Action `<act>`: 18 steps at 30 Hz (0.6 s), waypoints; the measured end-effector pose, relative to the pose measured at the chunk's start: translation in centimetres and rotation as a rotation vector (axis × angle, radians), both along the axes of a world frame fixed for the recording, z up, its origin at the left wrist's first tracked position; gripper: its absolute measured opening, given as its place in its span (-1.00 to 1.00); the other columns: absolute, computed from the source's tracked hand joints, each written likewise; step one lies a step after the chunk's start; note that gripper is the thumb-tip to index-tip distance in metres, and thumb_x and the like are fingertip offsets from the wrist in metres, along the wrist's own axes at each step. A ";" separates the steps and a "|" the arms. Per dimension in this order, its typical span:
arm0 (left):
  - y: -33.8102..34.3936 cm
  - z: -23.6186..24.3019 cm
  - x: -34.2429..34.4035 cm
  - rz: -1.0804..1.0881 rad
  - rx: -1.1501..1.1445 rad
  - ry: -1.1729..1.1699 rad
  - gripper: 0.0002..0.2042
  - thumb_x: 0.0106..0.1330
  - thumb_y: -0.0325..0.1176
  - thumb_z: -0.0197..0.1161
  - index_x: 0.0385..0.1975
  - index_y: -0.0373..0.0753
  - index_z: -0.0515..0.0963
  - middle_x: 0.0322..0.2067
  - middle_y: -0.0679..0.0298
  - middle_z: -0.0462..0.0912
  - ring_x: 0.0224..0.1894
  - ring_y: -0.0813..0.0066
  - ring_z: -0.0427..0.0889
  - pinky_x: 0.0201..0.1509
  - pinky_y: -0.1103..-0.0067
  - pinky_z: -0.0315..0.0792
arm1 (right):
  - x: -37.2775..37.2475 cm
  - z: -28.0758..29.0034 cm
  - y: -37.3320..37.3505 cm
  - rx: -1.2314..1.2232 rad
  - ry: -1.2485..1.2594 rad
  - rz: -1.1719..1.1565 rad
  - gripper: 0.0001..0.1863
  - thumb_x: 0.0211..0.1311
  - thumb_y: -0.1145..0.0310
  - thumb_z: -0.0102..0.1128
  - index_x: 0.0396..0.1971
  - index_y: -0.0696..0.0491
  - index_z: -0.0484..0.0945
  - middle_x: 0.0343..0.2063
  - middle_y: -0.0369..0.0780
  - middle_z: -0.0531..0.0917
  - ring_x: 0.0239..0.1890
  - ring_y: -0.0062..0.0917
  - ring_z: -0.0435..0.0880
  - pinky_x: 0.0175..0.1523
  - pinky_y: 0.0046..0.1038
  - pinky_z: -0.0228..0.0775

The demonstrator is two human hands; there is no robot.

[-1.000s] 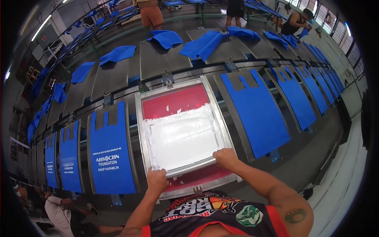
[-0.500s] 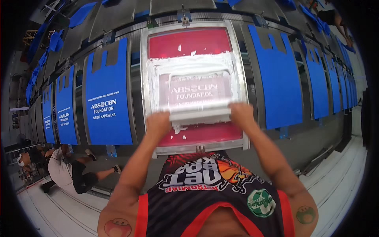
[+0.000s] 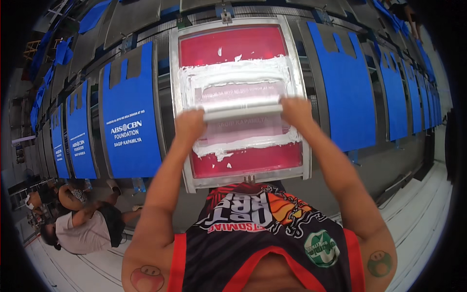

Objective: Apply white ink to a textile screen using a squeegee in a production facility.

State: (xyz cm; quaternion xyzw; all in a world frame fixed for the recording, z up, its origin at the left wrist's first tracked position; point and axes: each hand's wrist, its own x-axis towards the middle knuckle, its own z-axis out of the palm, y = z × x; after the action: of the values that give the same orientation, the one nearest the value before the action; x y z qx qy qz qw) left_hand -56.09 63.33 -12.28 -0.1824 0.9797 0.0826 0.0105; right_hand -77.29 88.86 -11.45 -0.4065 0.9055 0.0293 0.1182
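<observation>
A screen-printing frame (image 3: 176, 146) with silver metal edges and red mesh lies in front of me. White ink (image 3: 233, 68) forms ragged bands across the mesh, around a paler printed area with lettering. A long squeegee (image 3: 243, 114) spans the middle of that area. My left hand (image 3: 190, 127) is closed round its left end, and my right hand (image 3: 296, 115) grips the right end. Both arms are stretched forward. The squeegee's blade and what lies under the frame are hard to make out.
Printed blue bags (image 3: 129, 107) lie on boards to the left. Unprinted blue bags (image 3: 343, 92) lie on boards to the right. Metal brackets (image 3: 226, 17) hold the frame's far edge. A person in a white shirt (image 3: 85, 233) is low at the left; another person's legs (image 3: 413, 22) show far right.
Both hands have pushed the squeegee away from me, from the near ink band up to the middle of the printed area. The person at lower left has shifted position.
</observation>
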 end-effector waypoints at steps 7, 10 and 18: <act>-5.9 4.2 -14.0 -0.018 -0.162 -0.260 -0.59 -0.11 -0.12 0.44 -0.23 -0.15 0.63 -0.35 0.11 0.68 -0.22 0.15 0.67 -0.13 0.31 0.55 | -10.0 3.2 -8.2 0.021 0.046 0.075 -0.56 -0.32 0.31 0.44 -0.28 -0.01 0.59 -0.39 -0.16 0.67 -0.26 -0.24 0.67 -0.20 -0.24 0.52; -0.1 3.3 -16.4 -0.095 -0.122 -0.138 -0.56 -0.15 -0.13 0.48 -0.23 -0.15 0.63 -0.32 0.12 0.68 -0.18 0.16 0.66 -0.07 0.30 0.53 | -5.0 2.9 -5.3 -0.715 0.458 0.119 -0.49 -0.23 0.21 0.50 -0.20 0.02 0.52 -0.27 -0.15 0.63 -0.13 -0.27 0.59 -0.09 -0.26 0.43; -3.8 7.4 -20.4 -0.250 0.096 -0.072 -0.47 -0.19 -0.09 0.51 -0.14 -0.12 0.62 -0.19 0.14 0.66 -0.10 0.15 0.61 -0.02 0.30 0.48 | 24.1 -5.0 9.8 -0.607 -1.327 -0.477 -0.44 0.16 -0.13 0.16 -0.33 0.17 0.67 -0.54 -0.21 0.68 -0.47 -0.53 0.59 -0.22 -0.39 0.44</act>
State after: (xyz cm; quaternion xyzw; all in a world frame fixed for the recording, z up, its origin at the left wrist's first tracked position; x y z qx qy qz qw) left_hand -76.52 59.49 -4.91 -0.0610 0.9887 0.1207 0.0645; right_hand -53.19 98.69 -16.45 -0.1474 0.6763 -0.4970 0.5233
